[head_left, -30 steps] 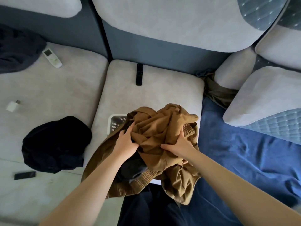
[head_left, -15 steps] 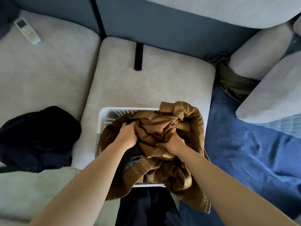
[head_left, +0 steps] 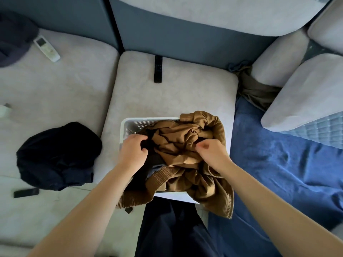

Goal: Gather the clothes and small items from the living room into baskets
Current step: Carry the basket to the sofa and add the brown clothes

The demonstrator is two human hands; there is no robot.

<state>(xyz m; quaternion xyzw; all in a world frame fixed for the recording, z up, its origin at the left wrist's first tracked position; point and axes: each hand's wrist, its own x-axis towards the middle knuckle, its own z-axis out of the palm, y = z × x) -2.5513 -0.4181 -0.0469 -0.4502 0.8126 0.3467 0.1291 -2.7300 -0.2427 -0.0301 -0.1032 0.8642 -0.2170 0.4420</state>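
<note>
A white slatted basket (head_left: 128,127) sits on the grey sofa seat just in front of me. A crumpled brown jacket (head_left: 178,141) fills it, with its ribbed hem and a sleeve hanging over the near and right rims. My left hand (head_left: 132,148) rests at the basket's left side, fingers pinched on a dark fold of the jacket. My right hand (head_left: 211,153) hovers over the jacket's right part, fingers loosely curled and holding nothing.
A black garment (head_left: 57,154) lies on the left cushion, a small black item (head_left: 26,192) near it. A black remote (head_left: 158,68), a white remote (head_left: 47,48) and a white plug (head_left: 3,110) lie on the seats. An olive garment (head_left: 256,89) is wedged by the pillows; blue blanket (head_left: 287,164) at right.
The jacket has gone down from above the basket into it. Both hands have moved apart, and my right hand has let go of the fabric.
</note>
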